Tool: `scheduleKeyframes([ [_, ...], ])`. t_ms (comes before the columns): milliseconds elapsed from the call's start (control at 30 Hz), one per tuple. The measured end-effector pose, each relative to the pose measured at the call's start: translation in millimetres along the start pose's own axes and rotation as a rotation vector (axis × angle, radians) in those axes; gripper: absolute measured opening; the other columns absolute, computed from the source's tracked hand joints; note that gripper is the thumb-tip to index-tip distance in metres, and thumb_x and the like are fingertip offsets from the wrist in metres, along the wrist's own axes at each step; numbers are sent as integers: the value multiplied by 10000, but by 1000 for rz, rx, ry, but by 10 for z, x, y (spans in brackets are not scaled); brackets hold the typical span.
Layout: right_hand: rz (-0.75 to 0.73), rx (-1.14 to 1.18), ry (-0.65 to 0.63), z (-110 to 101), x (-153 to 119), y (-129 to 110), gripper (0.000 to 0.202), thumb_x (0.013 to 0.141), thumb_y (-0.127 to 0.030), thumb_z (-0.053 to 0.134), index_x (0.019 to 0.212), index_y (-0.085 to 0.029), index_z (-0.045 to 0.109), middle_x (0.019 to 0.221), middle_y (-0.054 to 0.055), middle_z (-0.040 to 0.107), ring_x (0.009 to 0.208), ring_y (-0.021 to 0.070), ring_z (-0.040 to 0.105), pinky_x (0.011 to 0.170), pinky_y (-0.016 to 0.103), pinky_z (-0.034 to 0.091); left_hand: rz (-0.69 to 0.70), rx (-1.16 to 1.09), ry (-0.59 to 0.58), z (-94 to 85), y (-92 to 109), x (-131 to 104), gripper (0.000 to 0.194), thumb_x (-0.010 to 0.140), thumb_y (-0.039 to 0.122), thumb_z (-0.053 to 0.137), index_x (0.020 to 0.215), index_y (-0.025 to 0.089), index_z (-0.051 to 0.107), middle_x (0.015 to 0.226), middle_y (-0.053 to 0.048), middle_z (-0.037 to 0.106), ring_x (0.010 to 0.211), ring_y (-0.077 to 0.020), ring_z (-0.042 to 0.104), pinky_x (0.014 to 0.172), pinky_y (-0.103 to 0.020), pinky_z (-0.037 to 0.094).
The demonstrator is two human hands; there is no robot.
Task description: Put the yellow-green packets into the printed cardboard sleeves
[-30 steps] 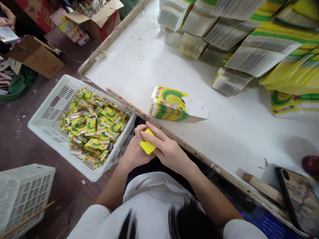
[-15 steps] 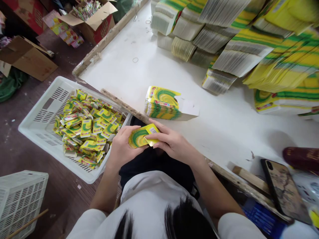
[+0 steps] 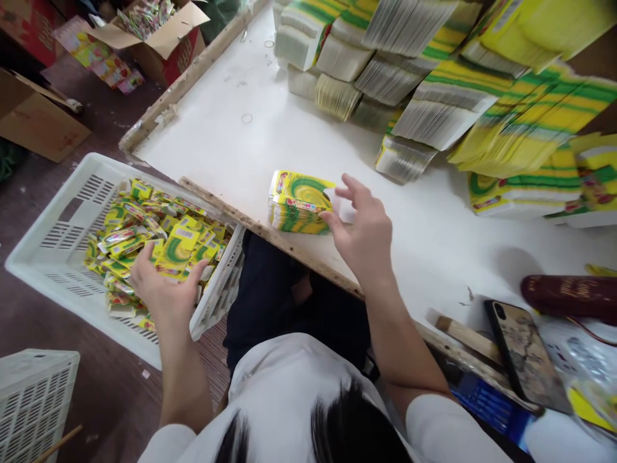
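Note:
Over the white basket [image 3: 53,212], my left hand [image 3: 166,283] is open, its fingers spread around a yellow-green box [image 3: 179,247] that lies on top of several similar packets [image 3: 120,241]. The box appears loose between thumb and fingers. My right hand [image 3: 364,228] reaches to a small stack of flat yellow cartons [image 3: 301,202] on the white table [image 3: 212,141]. Its thumb and fingers are apart at the stack's right end, with the thumb touching or very near the top carton. Nothing is seen held in it.
Large bundles of flat cartons [image 3: 434,109] are piled at the table's back right. A phone [image 3: 527,350] and a dark red bottle [image 3: 569,296] lie at the right. Wooden strips [image 3: 270,235] edge the table. Open cardboard boxes [image 3: 164,48] and another crate [image 3: 36,399] stand at the left.
My hands have parted. The left moved left over the basket, where the box now lies out of its grip; the right let go of the box and moved up to the carton stack.

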State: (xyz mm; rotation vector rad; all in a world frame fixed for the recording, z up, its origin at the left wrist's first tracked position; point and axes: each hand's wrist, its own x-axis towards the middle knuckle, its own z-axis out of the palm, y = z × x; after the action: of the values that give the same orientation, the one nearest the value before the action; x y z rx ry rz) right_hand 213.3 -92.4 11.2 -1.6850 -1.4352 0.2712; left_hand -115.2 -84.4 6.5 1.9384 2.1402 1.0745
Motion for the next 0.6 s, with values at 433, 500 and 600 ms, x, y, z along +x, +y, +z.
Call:
scheduleKeyframes([
  [433, -63, 37, -60, -21, -104, -185, 514, 869, -190, 681, 1345, -258, 499, 1019, 53, 639, 924, 258, 650, 887, 469, 590, -179, -986, -793, 515, 777, -460, 652, 731, 433, 888, 1306, 245, 645, 1283, -118, 733, 1240, -285, 679, 1053, -448, 544],
  [500, -110, 102, -142, -17, -211, -266, 532, 862, -153, 695, 1342, -265, 497, 1023, 47, 640, 885, 233, 656, 850, 428, 603, -326, -1250, -849, 635, 928, -467, 656, 705, 537, 887, 1242, 227, 672, 1240, -121, 753, 1202, -293, 704, 1024, -445, 576],
  [600, -176, 211, -271, 58, -371, -332, 548, 860, -87, 677, 1343, -266, 491, 1055, 50, 647, 894, 210, 668, 849, 392, 611, -487, -1407, -679, 767, 1124, -455, 579, 887, 705, 621, 1169, 207, 708, 1212, -116, 760, 1191, -290, 712, 1042, -456, 583],
])
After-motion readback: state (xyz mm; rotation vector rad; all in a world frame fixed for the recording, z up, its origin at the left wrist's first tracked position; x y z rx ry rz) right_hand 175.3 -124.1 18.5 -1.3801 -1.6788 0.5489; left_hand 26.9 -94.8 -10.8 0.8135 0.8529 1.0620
